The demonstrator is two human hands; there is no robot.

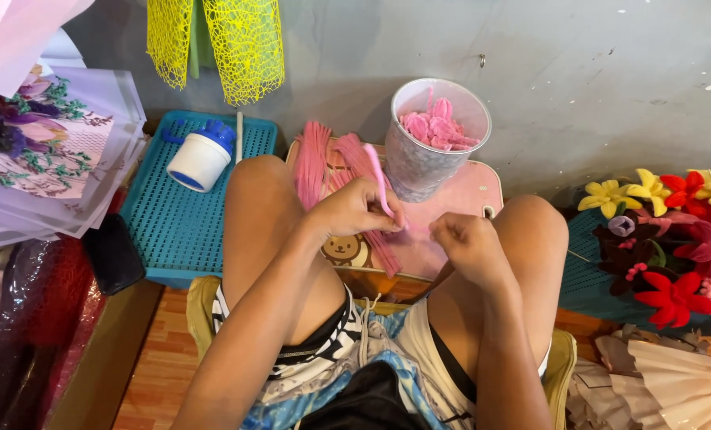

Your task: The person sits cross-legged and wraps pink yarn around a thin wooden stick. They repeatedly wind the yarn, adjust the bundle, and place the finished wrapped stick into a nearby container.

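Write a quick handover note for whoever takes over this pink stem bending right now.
Left hand: pinching a pink stem, its end sticking up.
Right hand: fingers closed near the stem's lower end; the grip itself is hidden.
Stock: bundle of pink stems on the pink tray between the knees.
Done: a cup part filled with finished pink pieces.
Left: the stem in hand is unfinished; much of the bundle remains.

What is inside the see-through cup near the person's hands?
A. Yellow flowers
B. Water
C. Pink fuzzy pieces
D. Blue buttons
C. The clear cup holds a small heap of pink fuzzy pieces, the same pink as the fuzzy stick held in the left hand. The yellow flowers lie off to the side, not in the cup.
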